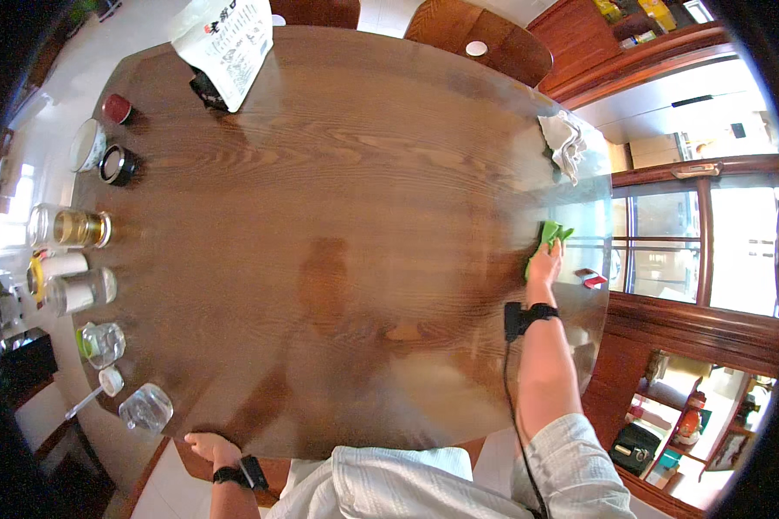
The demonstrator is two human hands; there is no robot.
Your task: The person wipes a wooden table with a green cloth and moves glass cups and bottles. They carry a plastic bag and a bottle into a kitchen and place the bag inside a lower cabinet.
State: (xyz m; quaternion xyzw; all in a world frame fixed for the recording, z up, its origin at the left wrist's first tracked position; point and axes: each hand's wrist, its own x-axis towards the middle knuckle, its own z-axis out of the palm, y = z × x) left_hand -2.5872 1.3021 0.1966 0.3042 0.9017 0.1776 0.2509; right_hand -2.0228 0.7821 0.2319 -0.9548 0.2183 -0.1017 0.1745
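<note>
My right hand (545, 262) is closed on a green cloth (552, 232) and presses it to the glossy brown wooden table (355, 173) near its right edge. A small red packet or case (590, 278) lies just to the right of that hand. At the near left edge of the table my left hand (212, 447) rests with its fingers stretched toward the left, holding nothing that I can see. A clear glass jar or jug (146, 408) stands close to it. Each wrist wears a black band with a small device.
Along the left edge stand several glass jars (82, 291), a white bowl (87, 145), a black round container (117, 164) and a red lid or cup (117, 108). A white pouch (225, 52) stands at the far left. A crumpled pale cloth (564, 143) lies far right, near wooden cabinets (705, 242).
</note>
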